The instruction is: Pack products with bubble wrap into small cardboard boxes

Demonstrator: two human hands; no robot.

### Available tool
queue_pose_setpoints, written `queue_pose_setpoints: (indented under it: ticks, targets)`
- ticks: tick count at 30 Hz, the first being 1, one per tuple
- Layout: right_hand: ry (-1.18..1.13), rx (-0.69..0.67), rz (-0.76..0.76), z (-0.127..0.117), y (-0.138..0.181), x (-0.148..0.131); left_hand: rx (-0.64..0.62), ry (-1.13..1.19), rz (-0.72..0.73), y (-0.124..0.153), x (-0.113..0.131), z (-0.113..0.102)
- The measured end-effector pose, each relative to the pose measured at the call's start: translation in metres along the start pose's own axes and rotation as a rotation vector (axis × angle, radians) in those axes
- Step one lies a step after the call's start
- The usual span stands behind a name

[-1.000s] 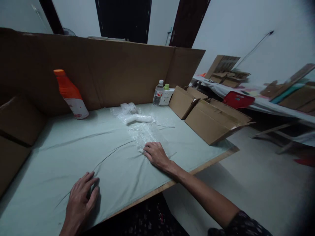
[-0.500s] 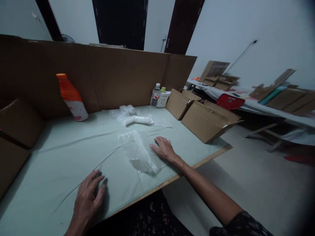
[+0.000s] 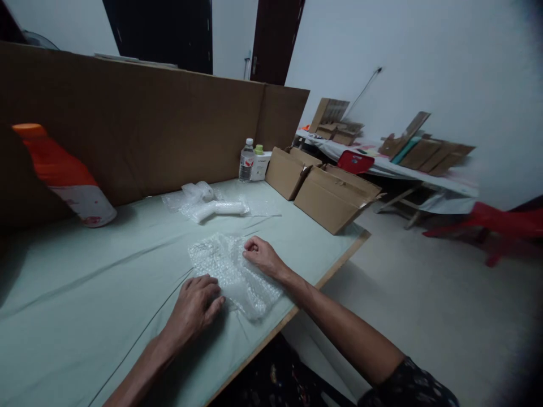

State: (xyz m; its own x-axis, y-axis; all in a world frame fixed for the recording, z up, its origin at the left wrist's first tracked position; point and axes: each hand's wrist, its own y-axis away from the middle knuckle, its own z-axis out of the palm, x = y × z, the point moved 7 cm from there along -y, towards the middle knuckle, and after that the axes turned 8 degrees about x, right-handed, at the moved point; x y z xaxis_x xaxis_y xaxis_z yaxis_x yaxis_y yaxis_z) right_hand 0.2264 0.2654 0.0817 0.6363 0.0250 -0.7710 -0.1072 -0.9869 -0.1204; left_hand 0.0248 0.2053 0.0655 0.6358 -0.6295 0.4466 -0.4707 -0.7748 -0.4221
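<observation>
Bubble wrap [image 3: 250, 285], one crumpled sheet, lies on the table [image 3: 139, 260] between the person's two hands. The left hand [image 3: 197, 302] is palm down at its left edge, open with fingers loosely bent, gripping nothing. The right hand [image 3: 263, 257] has its fingers curled in over the sheet's right part; whether they pinch it, I cannot tell. Pale green, creased cloth covers the table, whose wooden edge shows. Beyond the sheet sits one heap of clear plastic wrapping [image 3: 223, 209]. Farther back stand three bottles: one orange-and-white bottle [image 3: 70, 175], one clear bottle [image 3: 246, 162], one white bottle [image 3: 259, 167] with a green cap. Two cardboard boxes [image 3: 328, 198] are to the right, before one long cardboard panel [image 3: 190, 118]. The pale-walled room has two dark doors [image 3: 161, 34] and a second, cluttered table [image 3: 409, 171].
</observation>
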Motion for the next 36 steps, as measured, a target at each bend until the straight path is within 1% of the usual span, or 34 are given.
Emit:
queue_pose_setpoints:
  ticks: [2, 5, 6, 7, 8, 9, 12, 14, 15, 17, 20, 21, 23, 26, 29, 33, 36]
  targets:
    - [-0.145, -0.089, 0.017, 0.014, 0.008, -0.017, -0.01, 0.026, 0.0, 0.007, -0.007, 0.001]
    - [-0.532, -0.351, 0.035, 0.041, 0.025, -0.049, 0.009, 0.067, -0.006, 0.013, -0.017, -0.002]
    - [-0.638, -0.428, 0.033, 0.046, 0.029, -0.058, 0.028, 0.072, -0.002, 0.014, -0.019, -0.003]
    - [-0.697, -0.467, 0.028, 0.046, 0.03, -0.063, 0.046, 0.068, 0.007, 0.016, -0.021, -0.004]
    - [-0.699, -0.462, 0.022, 0.042, 0.027, -0.065, 0.062, 0.056, 0.022, 0.017, -0.021, -0.004]
    - [-0.671, -0.414, 0.015, 0.033, 0.023, -0.063, 0.075, 0.037, 0.038, 0.019, -0.021, -0.003]
    - [-0.482, -0.169, -0.021, -0.012, 0.009, -0.045, 0.091, -0.042, 0.116, 0.026, -0.013, 0.006]
    - [-0.287, -0.051, -0.061, -0.043, 0.009, -0.028, 0.1, -0.089, 0.176, 0.028, -0.006, 0.013]
    - [-0.18, -0.02, -0.073, -0.054, 0.012, -0.018, 0.104, -0.108, 0.199, 0.03, -0.003, 0.016]
    - [0.004, -0.023, -0.049, -0.067, 0.021, 0.006, 0.121, -0.138, 0.226, 0.031, -0.001, 0.019]
    - [0.144, -0.102, 0.063, -0.066, 0.04, 0.045, 0.184, -0.169, 0.268, 0.033, -0.001, 0.014]
    - [0.142, -0.123, 0.1, -0.061, 0.046, 0.054, 0.214, -0.184, 0.279, 0.034, -0.001, 0.011]
    - [0.084, -0.149, 0.144, -0.05, 0.055, 0.063, 0.256, -0.22, 0.276, 0.036, -0.003, 0.005]
    - [-0.077, -0.199, 0.155, -0.031, 0.062, 0.059, 0.252, -0.237, 0.257, 0.038, -0.006, 0.003]
    - [-0.143, -0.209, 0.131, -0.022, 0.06, 0.049, 0.262, -0.24, 0.318, 0.042, -0.004, 0.005]
    - [0.056, -0.126, 0.087, -0.033, 0.058, 0.047, 0.269, -0.28, 0.388, 0.044, -0.001, 0.005]
    - [0.115, -0.142, 0.072, -0.043, 0.065, 0.046, 0.313, -0.301, 0.39, 0.042, 0.005, 0.003]
